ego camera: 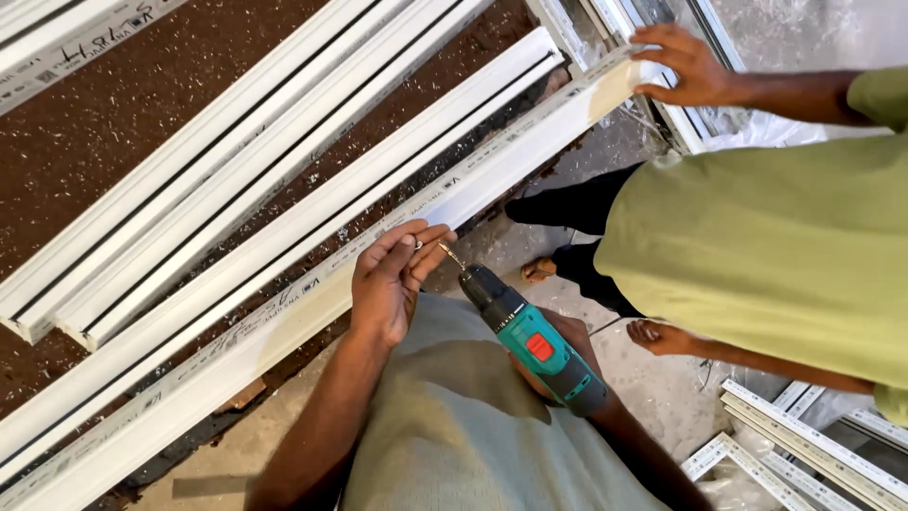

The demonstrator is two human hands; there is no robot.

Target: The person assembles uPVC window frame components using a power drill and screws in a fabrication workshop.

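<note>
Two hands work at one long white profile (312,284) lying slantwise along the near edge of the brown surface (123,114). The left hand (392,279) pinches a small screw (417,244) against it, fingers curled. The right hand (567,345) is wrapped around a teal drill (530,336), its bit (451,255) just beside the screw. A co-worker's hand (686,66) presses the profile's far end.

A long protective film strip (284,308), white with small dark printed marks, runs along the edge of the nearest white plastic profile. A similar printed white strip (80,43) covers the profile at the top-left corner. No packages, signs or screens show.
</note>
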